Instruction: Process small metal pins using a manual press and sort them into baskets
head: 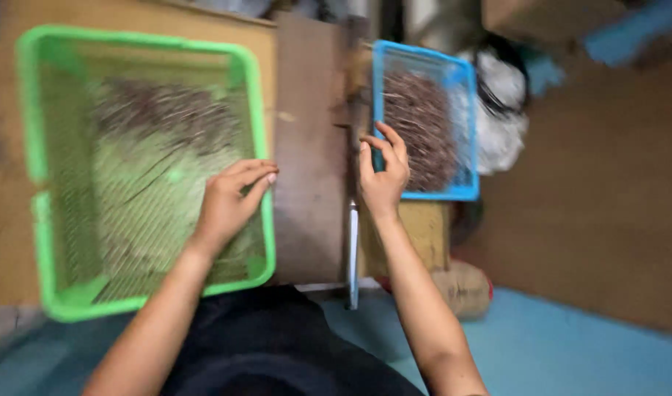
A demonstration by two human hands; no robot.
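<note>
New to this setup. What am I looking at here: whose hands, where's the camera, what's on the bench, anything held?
There is no machine here: a person works with two bare hands, and the single picture comes from a camera worn on their head, looking down. The picture is motion-blurred.

The left hand sits at the right rim of a green mesh basket, which holds a loose scatter of thin dark sticks. The right hand is at the near left corner of a smaller blue mesh basket, piled with similar sticks.

Between the baskets lies a dark flat board, with a long narrow bar along its right edge.

Whether either hand pinches a stick is too blurred to tell.
</note>
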